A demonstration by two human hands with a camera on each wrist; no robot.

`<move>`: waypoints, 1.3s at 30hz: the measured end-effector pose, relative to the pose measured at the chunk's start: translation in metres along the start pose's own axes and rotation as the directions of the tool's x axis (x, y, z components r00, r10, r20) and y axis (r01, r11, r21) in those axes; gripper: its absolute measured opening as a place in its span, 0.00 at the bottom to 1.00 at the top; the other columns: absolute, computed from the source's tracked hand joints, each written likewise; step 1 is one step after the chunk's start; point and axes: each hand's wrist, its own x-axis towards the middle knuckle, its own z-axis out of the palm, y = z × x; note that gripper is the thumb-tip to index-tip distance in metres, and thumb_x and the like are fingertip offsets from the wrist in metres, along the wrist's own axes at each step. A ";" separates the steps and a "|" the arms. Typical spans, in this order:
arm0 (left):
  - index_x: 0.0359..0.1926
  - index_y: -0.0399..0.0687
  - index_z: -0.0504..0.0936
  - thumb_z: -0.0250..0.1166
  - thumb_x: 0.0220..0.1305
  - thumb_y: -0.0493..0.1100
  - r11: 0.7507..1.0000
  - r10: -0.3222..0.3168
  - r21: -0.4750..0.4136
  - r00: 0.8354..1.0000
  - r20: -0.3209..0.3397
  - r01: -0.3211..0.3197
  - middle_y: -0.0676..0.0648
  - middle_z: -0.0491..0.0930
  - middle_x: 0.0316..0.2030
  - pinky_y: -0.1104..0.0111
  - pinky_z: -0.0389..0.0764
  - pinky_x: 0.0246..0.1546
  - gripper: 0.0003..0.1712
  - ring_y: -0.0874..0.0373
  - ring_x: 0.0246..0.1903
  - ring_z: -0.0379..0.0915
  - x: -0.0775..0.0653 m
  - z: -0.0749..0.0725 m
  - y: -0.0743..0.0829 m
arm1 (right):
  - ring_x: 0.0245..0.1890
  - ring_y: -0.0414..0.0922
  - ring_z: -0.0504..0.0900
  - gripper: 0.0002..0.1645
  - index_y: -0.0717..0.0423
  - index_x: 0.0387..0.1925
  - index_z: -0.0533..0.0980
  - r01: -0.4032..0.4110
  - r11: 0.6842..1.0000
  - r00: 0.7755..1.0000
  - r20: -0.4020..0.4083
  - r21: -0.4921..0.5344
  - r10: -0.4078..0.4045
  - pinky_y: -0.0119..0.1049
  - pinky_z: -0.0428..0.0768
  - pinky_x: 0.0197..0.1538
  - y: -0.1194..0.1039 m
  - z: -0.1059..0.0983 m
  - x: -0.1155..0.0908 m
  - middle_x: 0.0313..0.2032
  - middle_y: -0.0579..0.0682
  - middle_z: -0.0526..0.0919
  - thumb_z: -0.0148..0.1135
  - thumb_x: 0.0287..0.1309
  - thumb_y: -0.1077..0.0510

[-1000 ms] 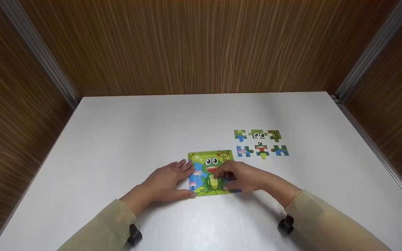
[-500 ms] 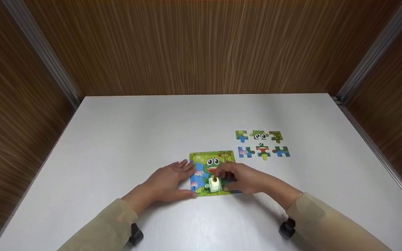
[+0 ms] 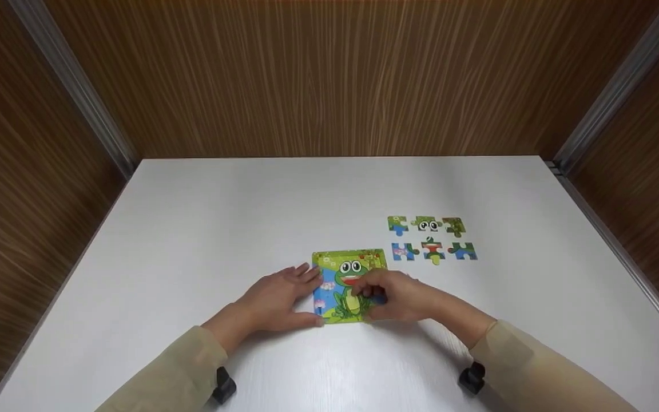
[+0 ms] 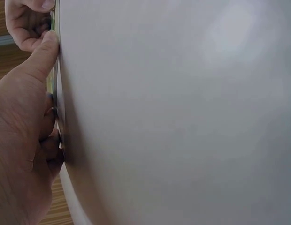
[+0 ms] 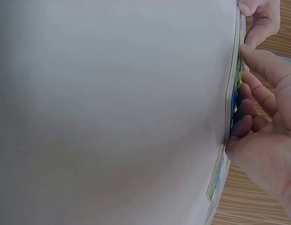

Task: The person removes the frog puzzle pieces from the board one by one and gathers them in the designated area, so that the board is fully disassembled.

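Observation:
A square frog jigsaw puzzle [image 3: 329,254] lies flat in its tray before me. My left hand [image 3: 280,298] rests along the tray's left side, fingers extended on the edge and thumb at the near left corner. Over the right half, my right hand [image 3: 401,296] bends its fingers down. One fingertip touches the piece with the frog's belly [image 3: 353,304]; the thumb is by the near edge. From the right wrist view, the right hand [image 5: 272,126] shows thumb and fingers apart at the tray's side. Whether they pinch a piece is hidden.
Several loose jigsaw pieces lie in two rows beyond the tray to the right, among them one with frog eyes [image 3: 425,224] and one with a red mouth [image 3: 432,249]. They rest on a white table [image 3: 238,229], with brown wood-grain panels [image 3: 329,80] around it.
Half a second ago the belly piece caught a bright glare, as if tilted; now the glare is gone. The right thumb has shifted slightly nearer. The left hand stays put.

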 end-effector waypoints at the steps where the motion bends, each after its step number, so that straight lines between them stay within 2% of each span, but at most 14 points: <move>1: 0.80 0.46 0.67 0.61 0.69 0.74 1.000 0.000 0.000 1.000 -0.001 0.000 0.47 0.61 0.80 0.53 0.57 0.79 0.52 0.47 0.81 0.51 0.000 0.000 0.000 | 0.42 0.42 0.77 0.21 0.57 0.54 0.81 -0.001 1.000 1.000 -0.001 -0.003 0.001 0.34 0.78 0.46 0.000 0.000 0.000 0.45 0.45 0.81 0.78 0.59 0.63; 4: 0.80 0.46 0.67 0.61 0.69 0.74 1.000 0.002 0.002 1.000 -0.003 -0.002 0.47 0.61 0.80 0.53 0.57 0.79 0.51 0.47 0.81 0.51 0.000 0.000 0.000 | 0.42 0.42 0.77 0.21 0.57 0.53 0.81 -0.017 1.000 1.000 -0.004 -0.015 0.017 0.34 0.78 0.45 -0.001 0.000 0.000 0.44 0.44 0.81 0.78 0.59 0.63; 11: 0.80 0.46 0.66 0.61 0.69 0.74 1.000 0.006 0.001 1.000 -0.003 -0.006 0.46 0.61 0.80 0.53 0.57 0.79 0.52 0.47 0.81 0.51 -0.001 0.000 0.000 | 0.45 0.43 0.78 0.22 0.56 0.54 0.82 -0.054 0.998 0.998 -0.013 -0.029 0.054 0.38 0.80 0.51 -0.004 0.001 0.000 0.46 0.43 0.81 0.79 0.59 0.62; 20: 0.80 0.46 0.67 0.61 0.69 0.74 1.000 0.001 0.012 1.000 -0.007 -0.001 0.46 0.62 0.80 0.52 0.57 0.79 0.52 0.46 0.81 0.52 -0.001 -0.001 0.001 | 0.46 0.43 0.77 0.23 0.53 0.54 0.82 0.014 0.999 1.000 -0.024 -0.033 -0.015 0.39 0.79 0.54 -0.002 0.001 -0.003 0.45 0.42 0.81 0.79 0.58 0.62; 27: 0.80 0.47 0.67 0.61 0.69 0.74 1.000 -0.014 0.005 1.000 0.011 0.014 0.47 0.60 0.80 0.53 0.56 0.79 0.52 0.47 0.81 0.50 -0.001 -0.002 0.003 | 0.49 0.44 0.79 0.22 0.54 0.54 0.81 0.025 1.000 0.999 -0.028 -0.011 -0.026 0.40 0.80 0.56 -0.002 0.000 -0.005 0.48 0.43 0.82 0.78 0.60 0.61; 35: 0.81 0.48 0.66 0.61 0.69 0.74 1.000 -0.024 0.001 0.999 0.021 0.024 0.48 0.59 0.81 0.51 0.57 0.79 0.51 0.47 0.81 0.50 0.000 -0.002 0.002 | 0.44 0.44 0.80 0.21 0.53 0.57 0.82 0.029 0.998 0.998 -0.059 0.047 -0.026 0.36 0.82 0.48 -0.003 -0.007 -0.007 0.48 0.44 0.83 0.75 0.63 0.63; 39: 0.81 0.48 0.66 0.61 0.69 0.75 1.000 -0.024 0.006 1.000 0.014 0.024 0.48 0.59 0.81 0.51 0.58 0.79 0.52 0.47 0.81 0.50 0.000 -0.002 0.002 | 0.46 0.45 0.82 0.22 0.52 0.59 0.82 0.032 0.996 0.997 -0.079 0.085 -0.026 0.37 0.84 0.50 -0.004 -0.013 -0.010 0.49 0.46 0.83 0.74 0.64 0.63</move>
